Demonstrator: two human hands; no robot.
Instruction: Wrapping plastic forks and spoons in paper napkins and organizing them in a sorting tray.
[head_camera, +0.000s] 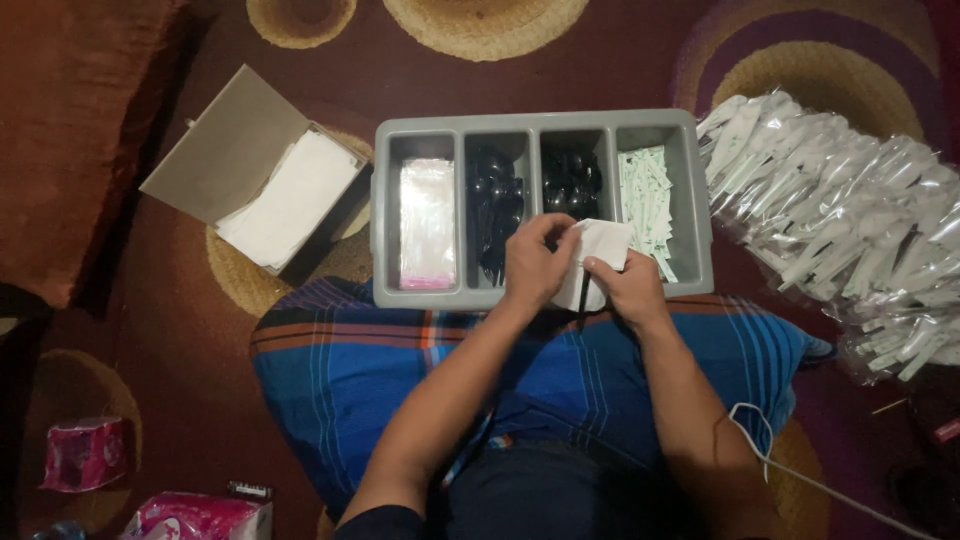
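- A white folded paper napkin (603, 243) sits between both hands, just above the near edge of a grey plastic four-compartment tray (383, 210), over its third and fourth compartments.
- The left hand (537, 262) has its fingers curled together and pinched on the napkin's upper left corner.
- The right hand (627, 287) has its fingers closed on the napkin's lower right side; a thin black handle (583, 300) pokes down below the napkin between the hands.
- Within the tray, from left to right: a stack of clear plastic sleeves (427, 223), black plastic forks (497, 212), black plastic spoons (571, 183), and small pale green and white paper-wrapped sticks (646, 200).
- The tray rests against a blue checked cloth (350, 370) that covers the person's lap.
- Left of the tray, an open grey cardboard box (225, 145) holds a stack of white napkins (295, 197).
- To the right lies a large heap of clear sealed packets (850, 225) with white contents.
- All of it sits on a dark red patterned carpet (180, 340); pink packages (85, 452) lie at the lower left.
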